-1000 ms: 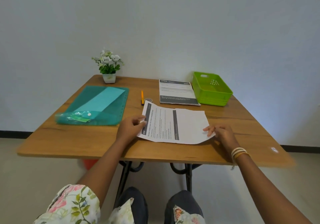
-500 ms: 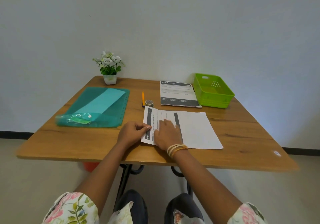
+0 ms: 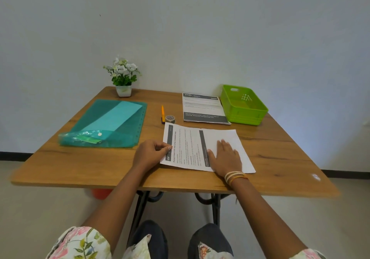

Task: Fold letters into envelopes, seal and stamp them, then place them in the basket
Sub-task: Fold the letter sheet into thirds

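A printed letter (image 3: 188, 144) lies near the front edge of the wooden table, with its right part folded over so that blank white shows. My left hand (image 3: 150, 153) pinches the letter's left edge between thumb and fingers. My right hand (image 3: 225, 156) lies flat, fingers spread, on the folded part by the dark band. A second printed sheet (image 3: 203, 107) lies farther back. The green basket (image 3: 243, 104) stands at the back right and looks empty. A teal plastic folder (image 3: 108, 124) holding a light blue envelope lies at the left.
An orange pen (image 3: 163, 112) and a small roll of tape (image 3: 170, 118) sit just behind the letter. A potted white flower plant (image 3: 123, 78) stands at the back left against the wall. The table (image 3: 80, 164) ends right in front of my knees.
My right hand folded the letter's right side over to the left, pressed near my left hand, then slid back right along the paper. My left hand kept its hold on the left edge.
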`<state>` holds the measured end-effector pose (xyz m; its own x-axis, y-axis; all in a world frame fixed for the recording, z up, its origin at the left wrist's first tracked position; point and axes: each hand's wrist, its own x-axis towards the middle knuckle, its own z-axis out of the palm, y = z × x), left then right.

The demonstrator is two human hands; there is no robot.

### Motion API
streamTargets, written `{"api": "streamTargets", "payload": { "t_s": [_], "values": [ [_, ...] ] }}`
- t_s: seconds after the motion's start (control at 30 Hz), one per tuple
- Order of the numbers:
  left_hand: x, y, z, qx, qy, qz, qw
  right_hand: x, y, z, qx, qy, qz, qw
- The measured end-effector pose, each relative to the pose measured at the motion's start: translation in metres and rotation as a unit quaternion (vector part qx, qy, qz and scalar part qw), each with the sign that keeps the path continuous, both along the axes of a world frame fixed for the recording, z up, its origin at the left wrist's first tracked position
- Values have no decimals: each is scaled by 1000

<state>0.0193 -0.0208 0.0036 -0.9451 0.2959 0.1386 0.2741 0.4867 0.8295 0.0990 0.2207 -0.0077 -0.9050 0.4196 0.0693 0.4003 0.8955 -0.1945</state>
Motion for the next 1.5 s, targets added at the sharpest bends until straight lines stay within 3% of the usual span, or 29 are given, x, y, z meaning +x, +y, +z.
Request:
{"api": "streamTargets", "payload": {
  "t_s": [0.33, 0.53, 0.63, 0.8, 0.93, 1.07, 1.13, 1.23, 1.33, 1.5],
  "values": [
    [-1, -1, -7, 8, 38, 1, 999, 6, 2, 0, 4, -3, -5, 1000],
    [8, 11, -2, 25, 96, -66, 993, 3, 1, 1, 0, -2, 0, 1000],
    [16, 27, -3, 20, 81, -87, 993, 4, 0, -1, -5, -4, 4, 1000],
    [21, 47, -2, -120, 112, -100, 981, 5, 1, -1, -6, 6, 9, 1000],
    [20, 53, -2, -175, 135, -90, 971, 3, 6, 4, -16, 21, 2, 1000],
    [23, 53, -3, -185, 116, -81, 972, 13, -16, 11, -57, 148, 14, 987],
    [21, 48, -7, -174, 108, -81, 976, 20, -40, 16, -106, 184, 47, 976],
    [12, 46, -9, -120, 99, -63, 986, 26, -70, 19, -130, 146, 83, 977],
    [9, 51, -6, -61, 82, -33, 994, 24, -81, 15, -114, 101, 63, 986],
    [9, 50, -8, 0, 46, 2, 999, 20, -81, 17, -168, 63, 32, 983]
  ]
}}
